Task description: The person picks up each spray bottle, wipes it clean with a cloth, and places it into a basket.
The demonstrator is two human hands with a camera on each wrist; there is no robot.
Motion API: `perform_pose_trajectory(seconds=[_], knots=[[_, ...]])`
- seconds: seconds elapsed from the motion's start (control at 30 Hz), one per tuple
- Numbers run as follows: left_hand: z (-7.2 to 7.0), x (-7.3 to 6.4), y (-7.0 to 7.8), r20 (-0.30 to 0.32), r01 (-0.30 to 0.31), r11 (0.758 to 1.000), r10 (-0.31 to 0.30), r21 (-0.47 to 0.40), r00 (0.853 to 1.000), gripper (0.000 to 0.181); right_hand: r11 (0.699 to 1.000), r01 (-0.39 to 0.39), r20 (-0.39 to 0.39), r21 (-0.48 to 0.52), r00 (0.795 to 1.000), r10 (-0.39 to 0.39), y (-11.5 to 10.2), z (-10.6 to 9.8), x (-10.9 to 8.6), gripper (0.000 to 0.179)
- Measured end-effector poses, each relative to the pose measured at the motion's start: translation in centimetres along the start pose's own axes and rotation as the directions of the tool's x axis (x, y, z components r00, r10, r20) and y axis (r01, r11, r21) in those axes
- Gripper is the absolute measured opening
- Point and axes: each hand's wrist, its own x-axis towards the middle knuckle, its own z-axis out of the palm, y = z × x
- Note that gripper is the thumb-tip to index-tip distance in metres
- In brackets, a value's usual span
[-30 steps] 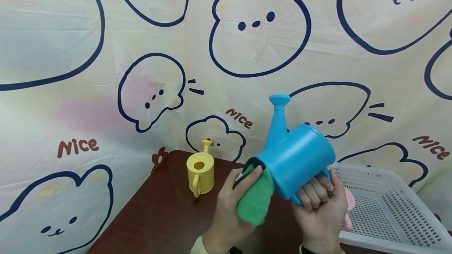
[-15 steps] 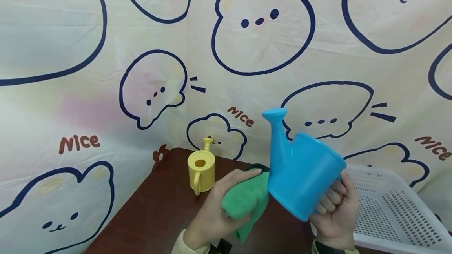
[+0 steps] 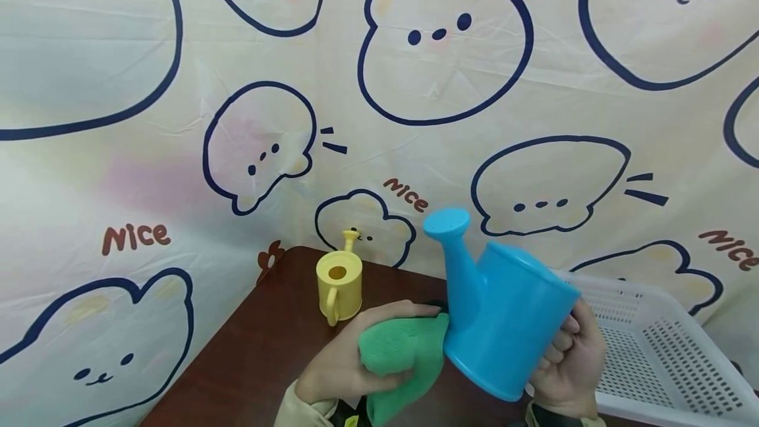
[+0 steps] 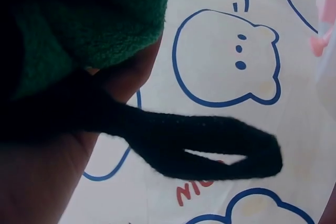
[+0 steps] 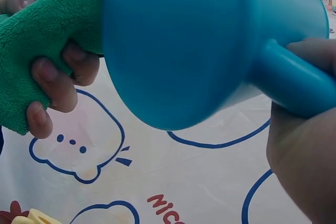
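The wall sheet (image 3: 379, 157) carries the word "Nice" in red-brown letters, readable at the left, in the middle and at the right, among blue-outlined animal faces. A person's right hand (image 3: 572, 368) grips the handle of a blue watering can (image 3: 504, 321), held above the brown table (image 3: 261, 361) and tilted, its spout to the left; what is inside cannot be told. The left hand (image 3: 338, 364) grasps a green cloth (image 3: 403, 348), which meets the lower left side of the blue can. In the left wrist view, a black loop (image 4: 210, 127) sticks out beside that hand. A yellow watering can (image 3: 350, 295) stands upright at the far left of the table, its round top hole dark. A white basket (image 3: 622, 290) with a perforated floor sits at the right, partly behind the right hand.
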Motion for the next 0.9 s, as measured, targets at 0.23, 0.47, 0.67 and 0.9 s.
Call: perform_pose_trajectory(seconds=[0.23, 0.47, 0.67, 0.9], knots=[[-0.2, 0.1, -0.3, 0.012, 0.03, 0.999, -0.029, -0.018, 0.999, 0.068, 1.0, -0.029, 0.038, -0.008, 0.999, 0.029, -0.2, -0.4, -0.1, 0.043], [-0.7, 0.0, -0.6, 0.046, -0.043, 0.999, 0.044, -0.02, 0.998, 0.065, 0.998, -0.058, 0.059, -0.027, 0.996, 0.06, -0.2, -0.8, -0.3, 0.041], [-1.0, -0.2, -0.8, 0.056, -0.04, 0.999, 0.04, -0.007, 0.998, 0.066, 0.997, -0.071, 0.056, -0.034, 0.996, 0.073, -0.2, -0.9, -0.3, 0.042], [-1.3, -0.3, -0.6, 0.057, -0.064, 0.996, 0.06, 0.064, 0.997, 0.066, 0.996, -0.087, 0.022, -0.034, 0.996, 0.087, -0.1, -0.8, -0.4, 0.045]])
